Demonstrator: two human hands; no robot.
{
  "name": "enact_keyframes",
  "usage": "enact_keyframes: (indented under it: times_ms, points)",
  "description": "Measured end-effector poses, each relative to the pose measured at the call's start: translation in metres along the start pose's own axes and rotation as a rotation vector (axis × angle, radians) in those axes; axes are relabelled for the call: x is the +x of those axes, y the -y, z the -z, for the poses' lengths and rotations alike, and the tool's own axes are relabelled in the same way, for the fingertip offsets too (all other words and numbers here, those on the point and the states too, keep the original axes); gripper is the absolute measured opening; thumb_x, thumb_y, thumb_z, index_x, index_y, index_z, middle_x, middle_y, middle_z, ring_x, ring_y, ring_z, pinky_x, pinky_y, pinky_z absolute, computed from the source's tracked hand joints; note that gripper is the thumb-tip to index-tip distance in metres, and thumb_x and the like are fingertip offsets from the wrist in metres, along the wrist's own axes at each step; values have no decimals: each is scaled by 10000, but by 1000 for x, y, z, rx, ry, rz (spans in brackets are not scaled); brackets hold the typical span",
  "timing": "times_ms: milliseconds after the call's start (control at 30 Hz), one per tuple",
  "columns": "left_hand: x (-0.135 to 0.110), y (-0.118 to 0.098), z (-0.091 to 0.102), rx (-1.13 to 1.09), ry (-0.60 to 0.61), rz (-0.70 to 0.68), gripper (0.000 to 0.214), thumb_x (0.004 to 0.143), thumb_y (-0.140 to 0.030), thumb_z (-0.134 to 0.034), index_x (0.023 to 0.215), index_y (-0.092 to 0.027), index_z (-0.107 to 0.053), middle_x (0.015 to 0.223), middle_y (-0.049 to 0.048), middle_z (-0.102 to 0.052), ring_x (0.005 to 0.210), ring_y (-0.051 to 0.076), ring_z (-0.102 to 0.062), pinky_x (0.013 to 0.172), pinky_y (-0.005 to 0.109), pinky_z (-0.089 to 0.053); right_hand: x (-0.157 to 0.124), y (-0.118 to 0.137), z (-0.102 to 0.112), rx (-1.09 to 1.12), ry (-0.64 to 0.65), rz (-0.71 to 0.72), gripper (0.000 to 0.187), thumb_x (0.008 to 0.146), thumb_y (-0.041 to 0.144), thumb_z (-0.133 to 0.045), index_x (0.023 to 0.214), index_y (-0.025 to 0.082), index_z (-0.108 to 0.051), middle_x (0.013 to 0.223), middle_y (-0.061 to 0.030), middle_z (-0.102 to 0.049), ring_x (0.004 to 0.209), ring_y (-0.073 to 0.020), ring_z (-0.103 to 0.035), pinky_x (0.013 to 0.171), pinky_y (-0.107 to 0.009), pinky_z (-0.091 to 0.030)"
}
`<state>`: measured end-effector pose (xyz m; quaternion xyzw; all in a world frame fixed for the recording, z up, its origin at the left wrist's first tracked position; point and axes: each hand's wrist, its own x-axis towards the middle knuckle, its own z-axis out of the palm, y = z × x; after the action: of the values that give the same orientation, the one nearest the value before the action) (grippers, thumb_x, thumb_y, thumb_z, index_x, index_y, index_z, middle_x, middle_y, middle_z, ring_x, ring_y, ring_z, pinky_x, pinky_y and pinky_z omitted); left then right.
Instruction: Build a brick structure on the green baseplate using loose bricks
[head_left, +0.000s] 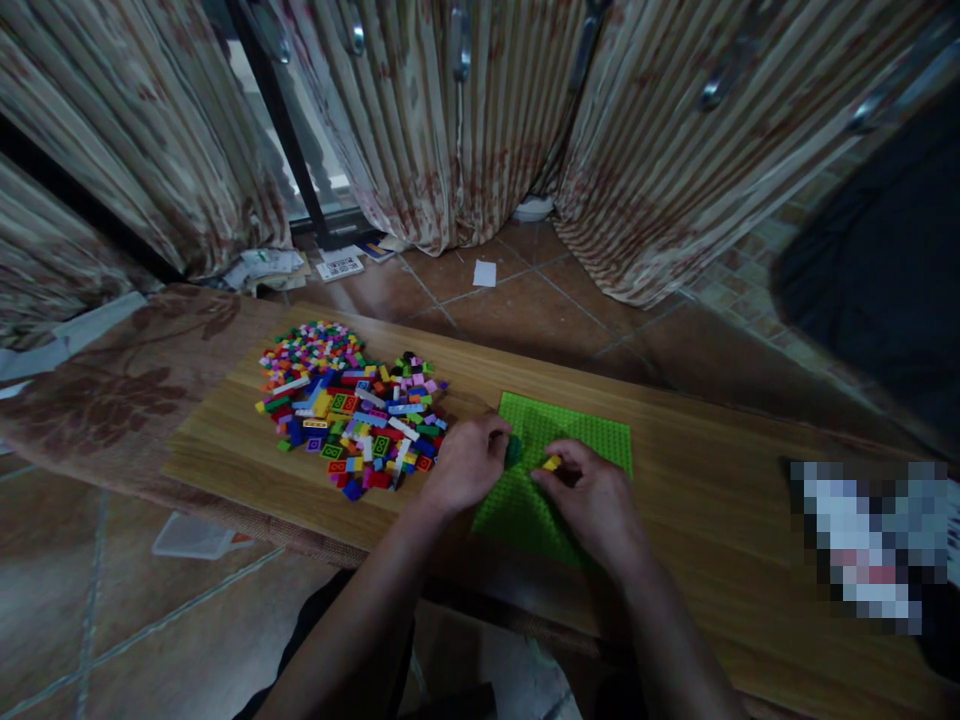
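Along the far side of the room hang tall striped curtains, their hems brushing a brown tiled floor, and in front of them I see a long wooden surface with a patterned brown cloth showing past its left end. On the person's left lies a broad heap of mixed toy bricks, loose and many-coloured, the tiniest pieces gathered at its far corner. To the right of it, with bare wood between, a bright green studded baseplate lies flat, and both hands are over it. The left hand is at the plate's left side, fingers curled in beside a dark green brick; I can't tell from here whether it grips that brick or only touches it. The right hand is over the plate's middle, thumb and forefinger pinching the smallest thing I can pick out there, a yellow brick, just right of the dark green one
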<state>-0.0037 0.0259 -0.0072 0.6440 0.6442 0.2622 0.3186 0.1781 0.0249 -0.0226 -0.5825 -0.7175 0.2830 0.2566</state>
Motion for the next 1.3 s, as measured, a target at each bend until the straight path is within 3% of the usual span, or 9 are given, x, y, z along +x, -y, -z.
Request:
enact_keyframes:
  times_ms: [200,367,533,767,900,1133,1300]
  points:
    - [0,2,0,3,7,-16,274,895,-158,-453,966,-180,-716,949,55,-744,856,174,-685,776,248,-492,-6,10,-3,30,67,68,206,814,364,-628,937,233,-727,841,-43,-742,719,-197,-676,690,-315,-496]
    - [0,-1,1,23,21,-5,268,897,-164,-454,950,-192,-715,923,46,-743,826,164,-679,750,238,-486,-4,10,-8,-45,55,-14,248,803,392,-638,970,232,-727,663,-8,-695,587,-183,-637,594,-301,-455]
    - [0,-1,1,18,24,6,273,899,-159,-448,944,-184,-716,912,50,-744,826,166,-677,734,236,-479,-3,5,-6,-83,50,-30,371,796,460,-662,1073,216,-698,688,-6,-683,586,-180,-615,593,-306,-436]
    - [0,1,0,12,16,-7,272,899,-155,-451,948,-177,-717,896,52,-744,804,165,-676,717,236,-475,-3,4,-5,-107,157,-3,332,773,278,-682,1100,219,-675,820,-7,-672,675,-170,-609,637,-296,-435]
    - [0,1,0,2,12,-8,270,892,-143,-456,950,-178,-717,898,49,-744,819,168,-679,734,238,-477,-5,8,-2,-125,165,-19,260,791,264,-672,1045,209,-673,817,-9,-664,704,-180,-615,645,-299,-434]
    - [-1,8,6,-34,46,-7,240,864,-151,-499,971,-168,-713,916,44,-742,829,166,-676,742,245,-482,-12,12,-4,-108,196,170,249,803,180,-660,1048,222,-673,907,-21,-661,825,-189,-643,737,-307,-463]
    - [-2,14,9,-73,71,7,172,798,-161,-590,925,-149,-705,868,40,-731,805,169,-663,720,249,-477,-12,12,-13,-108,151,191,274,795,174,-677,1067,199,-668,886,-25,-674,820,-193,-652,753,-312,-478]
